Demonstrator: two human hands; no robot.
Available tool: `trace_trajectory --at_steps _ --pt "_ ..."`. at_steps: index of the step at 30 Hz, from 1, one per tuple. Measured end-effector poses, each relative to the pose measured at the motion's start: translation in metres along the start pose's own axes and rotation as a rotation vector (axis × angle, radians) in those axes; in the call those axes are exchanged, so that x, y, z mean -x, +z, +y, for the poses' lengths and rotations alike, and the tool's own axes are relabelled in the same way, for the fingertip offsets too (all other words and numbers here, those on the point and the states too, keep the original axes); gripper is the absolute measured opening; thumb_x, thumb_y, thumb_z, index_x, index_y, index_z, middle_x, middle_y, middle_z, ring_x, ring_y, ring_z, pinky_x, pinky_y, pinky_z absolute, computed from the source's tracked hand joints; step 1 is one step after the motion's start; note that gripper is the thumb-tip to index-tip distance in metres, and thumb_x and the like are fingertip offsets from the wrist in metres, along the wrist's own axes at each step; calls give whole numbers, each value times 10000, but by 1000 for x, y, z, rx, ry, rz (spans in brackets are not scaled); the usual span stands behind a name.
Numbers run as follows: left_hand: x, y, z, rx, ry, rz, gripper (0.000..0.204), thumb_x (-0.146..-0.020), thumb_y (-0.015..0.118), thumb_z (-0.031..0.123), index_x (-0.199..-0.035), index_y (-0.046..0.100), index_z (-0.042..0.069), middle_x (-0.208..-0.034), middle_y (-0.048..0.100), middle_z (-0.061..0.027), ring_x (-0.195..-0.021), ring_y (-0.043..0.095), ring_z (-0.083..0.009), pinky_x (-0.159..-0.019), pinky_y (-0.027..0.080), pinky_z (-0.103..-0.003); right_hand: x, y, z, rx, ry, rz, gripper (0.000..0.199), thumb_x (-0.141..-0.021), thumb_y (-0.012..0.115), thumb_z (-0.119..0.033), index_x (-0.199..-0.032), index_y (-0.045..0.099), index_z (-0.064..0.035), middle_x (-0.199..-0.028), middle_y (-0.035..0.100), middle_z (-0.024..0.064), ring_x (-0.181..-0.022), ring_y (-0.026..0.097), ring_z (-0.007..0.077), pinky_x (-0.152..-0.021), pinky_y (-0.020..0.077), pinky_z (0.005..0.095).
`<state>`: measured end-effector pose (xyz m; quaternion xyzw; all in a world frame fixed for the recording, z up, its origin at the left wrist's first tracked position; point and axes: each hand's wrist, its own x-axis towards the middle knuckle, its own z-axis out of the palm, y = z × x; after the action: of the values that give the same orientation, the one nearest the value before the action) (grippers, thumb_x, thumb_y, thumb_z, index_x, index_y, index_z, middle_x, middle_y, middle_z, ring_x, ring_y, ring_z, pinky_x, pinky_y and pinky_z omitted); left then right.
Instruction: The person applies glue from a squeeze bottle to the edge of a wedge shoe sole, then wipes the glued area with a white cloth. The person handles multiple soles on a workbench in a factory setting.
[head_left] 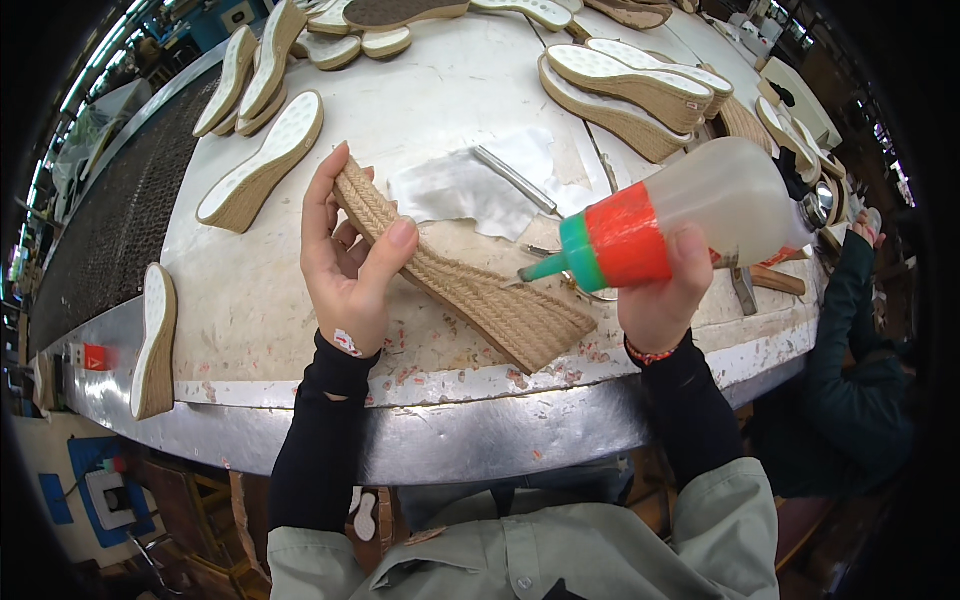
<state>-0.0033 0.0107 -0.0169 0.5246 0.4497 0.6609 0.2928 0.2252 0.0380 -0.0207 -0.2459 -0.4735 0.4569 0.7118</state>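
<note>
My left hand (350,265) grips the thin end of a rope-covered wedge sole (470,275), thumb on its near face. The sole slants down to the right, its thick heel end above the table's front edge. Tilted sideways in my right hand (665,290) is a squeeze bottle (720,195), translucent with a red band and a green nozzle cap. The nozzle tip points left, at or just above the woven side of the sole; whether it touches I cannot tell. Beyond the sole lie a white cloth (460,190) and a metal rod-like tool (514,180).
Wedge soles with white tops stand at the left, such as this one (265,165), and others (630,95) are stacked at the back right. A hammer (745,290) lies right of the bottle. A dark conveyor belt (115,190) runs along the left. Another person (850,370) works at the right.
</note>
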Motion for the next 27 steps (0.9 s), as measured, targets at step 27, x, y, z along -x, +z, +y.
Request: trace_trajectory --at_steps 27 --pt "3 4 5 -77 64 65 727 -745 675 202 -1369 364 -2 -1123 504 -120 -895 533 -159 -795 474 -279 11 10 -9 323 -298 -230 369 -744 718 -289 -977 613 -23 -944 585 88 -835 559 193 -730 485 331"
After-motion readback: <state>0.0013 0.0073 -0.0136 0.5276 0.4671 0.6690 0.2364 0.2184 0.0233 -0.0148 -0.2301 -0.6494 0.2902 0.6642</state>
